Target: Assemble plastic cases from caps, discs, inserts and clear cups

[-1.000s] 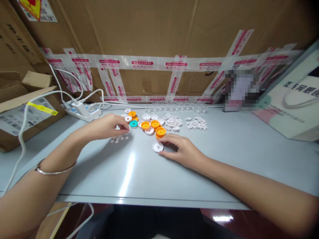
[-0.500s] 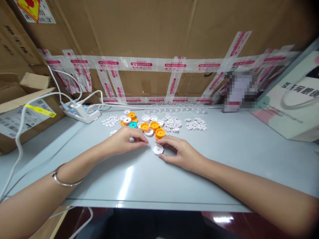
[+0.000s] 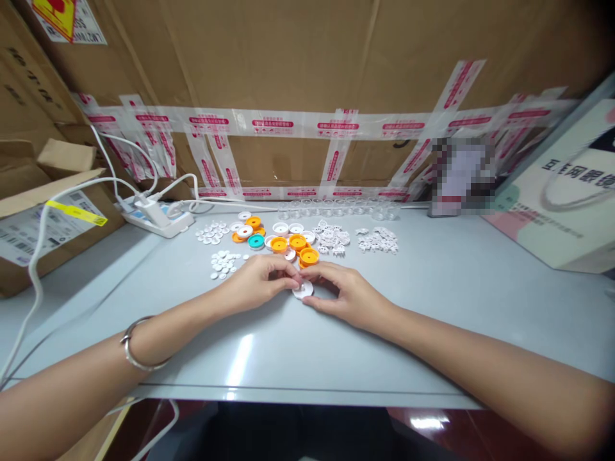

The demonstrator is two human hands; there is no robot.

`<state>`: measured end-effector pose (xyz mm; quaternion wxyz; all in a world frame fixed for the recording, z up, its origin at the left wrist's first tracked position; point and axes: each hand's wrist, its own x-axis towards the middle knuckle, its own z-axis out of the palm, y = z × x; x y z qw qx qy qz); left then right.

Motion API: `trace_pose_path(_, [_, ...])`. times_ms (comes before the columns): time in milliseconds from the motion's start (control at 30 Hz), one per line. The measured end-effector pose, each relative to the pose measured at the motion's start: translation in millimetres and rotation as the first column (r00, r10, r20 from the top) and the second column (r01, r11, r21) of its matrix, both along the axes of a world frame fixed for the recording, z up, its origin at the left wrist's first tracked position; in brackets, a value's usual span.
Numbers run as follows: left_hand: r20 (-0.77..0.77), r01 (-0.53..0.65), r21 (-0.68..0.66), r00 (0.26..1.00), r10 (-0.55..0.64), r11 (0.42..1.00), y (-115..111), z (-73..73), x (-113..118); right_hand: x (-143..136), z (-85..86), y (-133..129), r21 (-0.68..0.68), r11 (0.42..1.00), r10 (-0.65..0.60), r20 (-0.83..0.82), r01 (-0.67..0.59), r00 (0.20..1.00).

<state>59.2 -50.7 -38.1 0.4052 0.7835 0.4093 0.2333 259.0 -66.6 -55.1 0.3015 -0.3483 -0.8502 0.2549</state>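
Note:
My right hand (image 3: 353, 296) grips the edge of a round white plastic disc (image 3: 304, 292) between thumb and fingers, low over the table. From the other side my left hand (image 3: 262, 280) reaches in, its thumb and fingertips pinched together over the disc's middle. Whatever the left fingertips pinch is hidden or too small to name. Just beyond the hands lie orange cups (image 3: 309, 257), white ones (image 3: 281, 228) and a teal cup (image 3: 256, 241). Small white round pieces (image 3: 222, 263) are scattered left of my left hand.
More small white pieces (image 3: 212, 233) lie farther back. White toothed parts (image 3: 331, 237) and small white clips (image 3: 379, 240) form piles on the right. Clear cups (image 3: 336, 208) line the back. A power strip (image 3: 166, 221) with cables stands left, a printed bag (image 3: 562, 186) right.
My left hand has moved right, bringing its pinched fingertips onto the disc's middle and uncovering the small white pieces. My right hand stays almost still with the disc.

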Motion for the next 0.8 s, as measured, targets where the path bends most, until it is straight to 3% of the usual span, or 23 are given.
trace_pose_path(167, [-0.062,-0.041,-0.070,0.997,0.037,0.997,-0.4,-4.3,0.7,-1.1,-2.1,-0.5,-0.018,1.000,-0.005,-0.023,0.005,1.000])
trace_pose_path(367, [-0.121,-0.067,0.030,0.990,0.070,0.997,-0.9,-9.0,1.2,-2.2,-2.7,0.1,-0.033,0.999,-0.019,-0.030,0.018,0.999])
trace_pose_path(633, [-0.122,-0.057,0.009,0.991,0.058,0.998,-1.1,-5.6,2.1,-0.8,-4.6,-0.4,-0.048,0.999,-0.011,-0.053,0.008,0.999])
trace_pose_path(800, [-0.032,-0.038,-0.022,0.999,0.037,0.999,0.5,-8.2,2.0,-1.2,-4.5,-0.5,-0.041,0.999,0.005,-0.064,-0.007,0.998])
